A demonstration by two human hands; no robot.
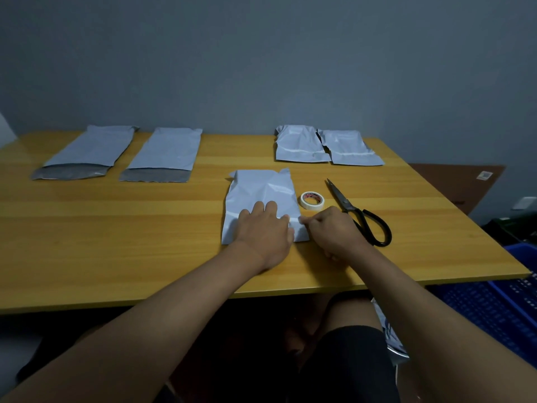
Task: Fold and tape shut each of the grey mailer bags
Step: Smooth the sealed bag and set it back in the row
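A grey mailer bag (261, 190) lies in front of me on the wooden table (116, 228), its near end folded over. My left hand (263, 231) presses flat on the folded flap with straight fingers. My right hand (331, 228) has curled fingers and pinches at the bag's right edge, where a pale strip of tape seems to lie across the fold. A roll of white tape (312, 200) sits just right of the bag. Black-handled scissors (360, 215) lie beyond it, partly behind my right hand.
Two unfolded mailer bags (90, 149) (167, 152) with dark open flaps lie at the back left. Two folded mailer bags (299, 145) (350, 148) lie at the back right. A blue crate (499, 309) stands on the floor at the right.
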